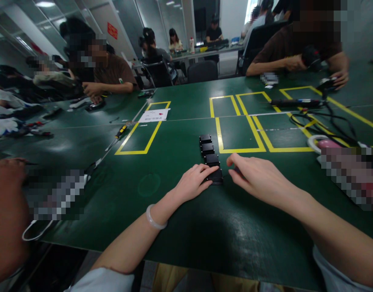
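Several flat black square blocks [207, 148] form a row on the green table [180, 227], running away from me. My left hand [194, 180] lies beside the nearest block [216, 177], its fingers stretched over that block's left part and touching it. A pale bracelet circles my left wrist. Just right of the row, my right hand [253, 172] hovers with bent fingers. Thumb and forefinger are slightly apart, and I see nothing between them.
Yellow tape rectangles [243, 150] mark the table beyond the blocks. A yellow-black screwdriver [121, 131] and a paper label [154, 115] lie left of centre. Black cables [329, 117] and a white tape roll [312, 144] are at right. Co-workers sit opposite; a person's arm [7, 219] is at left.
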The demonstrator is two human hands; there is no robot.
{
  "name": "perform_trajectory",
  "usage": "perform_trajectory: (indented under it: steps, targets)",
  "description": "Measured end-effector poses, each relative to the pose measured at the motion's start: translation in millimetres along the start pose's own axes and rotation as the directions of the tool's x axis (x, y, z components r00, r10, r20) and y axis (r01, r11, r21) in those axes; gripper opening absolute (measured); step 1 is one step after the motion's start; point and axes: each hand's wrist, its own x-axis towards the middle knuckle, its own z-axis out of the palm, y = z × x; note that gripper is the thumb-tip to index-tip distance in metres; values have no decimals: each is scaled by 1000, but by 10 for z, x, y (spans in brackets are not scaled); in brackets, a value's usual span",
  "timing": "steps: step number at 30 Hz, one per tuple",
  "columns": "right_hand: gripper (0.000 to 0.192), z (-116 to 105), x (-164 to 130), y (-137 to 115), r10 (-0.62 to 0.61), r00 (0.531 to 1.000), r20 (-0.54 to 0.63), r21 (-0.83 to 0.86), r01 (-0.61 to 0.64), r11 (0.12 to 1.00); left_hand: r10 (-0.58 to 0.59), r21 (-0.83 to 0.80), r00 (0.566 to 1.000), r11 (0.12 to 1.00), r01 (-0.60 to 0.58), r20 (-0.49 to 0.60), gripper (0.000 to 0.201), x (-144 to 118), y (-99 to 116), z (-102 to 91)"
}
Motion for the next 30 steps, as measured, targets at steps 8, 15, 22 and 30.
perform_trajectory:
  steps: [8,15,22,30]
  targets:
    - [23,20,29,7,27,999,23,-194,-22,981,-8,1,1000,1000,8,3,49,4,1,8]
    - [19,25,18,15,26,1000,8,-97,-25,995,-13,13,1000,1000,13,15,50,6,11,-6]
    - [11,17,-2,17,-35,999,-35,15,36,999,-10,8,1000,1000,10,2,48,4,9,3]
    - [20,23,12,8,-15,1000,11,-99,16,995,-12,-2,1000,1000,12,4,49,1,7,-1]
